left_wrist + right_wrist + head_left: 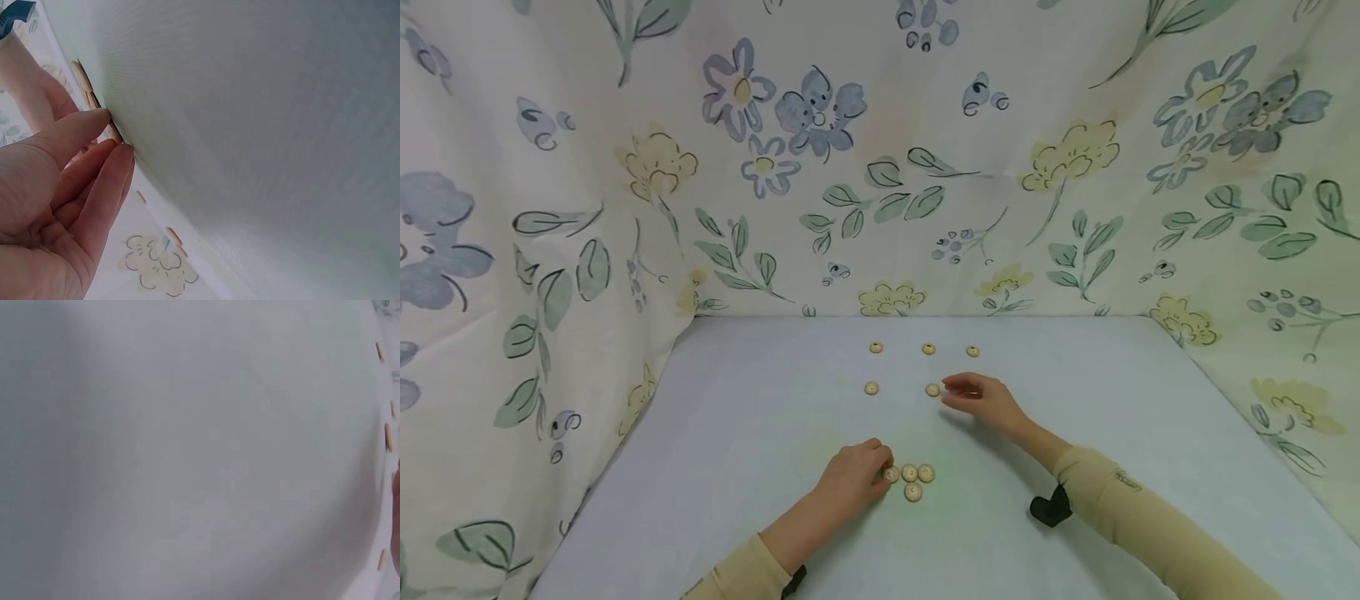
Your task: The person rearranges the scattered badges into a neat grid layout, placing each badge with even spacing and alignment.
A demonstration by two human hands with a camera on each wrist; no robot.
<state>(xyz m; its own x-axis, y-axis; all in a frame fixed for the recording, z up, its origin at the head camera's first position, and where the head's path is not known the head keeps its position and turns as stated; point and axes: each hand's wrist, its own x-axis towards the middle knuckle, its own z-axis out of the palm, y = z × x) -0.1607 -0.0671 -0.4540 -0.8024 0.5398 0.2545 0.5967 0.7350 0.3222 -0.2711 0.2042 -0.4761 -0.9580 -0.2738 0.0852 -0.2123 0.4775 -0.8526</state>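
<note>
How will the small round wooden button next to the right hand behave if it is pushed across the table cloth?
The button lies flat like a thin disc, so it will probably slide, not roll. It looks small and wooden, so likely light and stiff. Being so flat on the cloth-covered table, it may be hard to lift; the right hand may need its fingertips at the edge.

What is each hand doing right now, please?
Left hand: fingertips touch a wooden button in the near cluster, gripping nothing.
Right hand: fingertips at a second-row button; grip cannot be told.
</note>
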